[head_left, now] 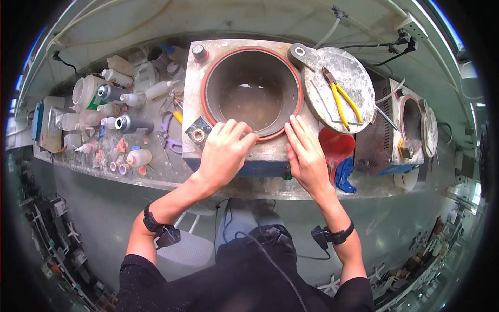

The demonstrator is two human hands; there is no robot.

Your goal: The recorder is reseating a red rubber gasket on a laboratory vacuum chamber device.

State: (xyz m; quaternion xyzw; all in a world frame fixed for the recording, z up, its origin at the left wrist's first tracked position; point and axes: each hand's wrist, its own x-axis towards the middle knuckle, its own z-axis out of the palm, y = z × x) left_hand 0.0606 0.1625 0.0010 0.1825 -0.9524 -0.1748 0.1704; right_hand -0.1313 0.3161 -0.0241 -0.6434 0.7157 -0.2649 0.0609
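A boxy metal pressure pot (192,88) stands in front of me, its round chamber (252,93) uncovered with a shallow pool of murky liquid at the bottom. Around the mouth runs a red sealing ring (208,73). My left hand (223,153) is at the near left of the mouth, fingers curled and pinched onto the ring; the fingertips are partly hidden. My right hand (307,156) rests at the near right, its fingers stretched out and lying against the ring and the top plate. The round lid (345,67) is swung aside to the right, with yellow-handled pliers (341,99) lying on it.
Bottles (136,124) and tubs crowd the bench's left, with purple-handled scissors (165,132) beside the pot. To the right are a red bowl-like piece (335,145), a crumpled blue glove (344,176) and a second pot (387,135). A stool (187,247) stands below the bench.
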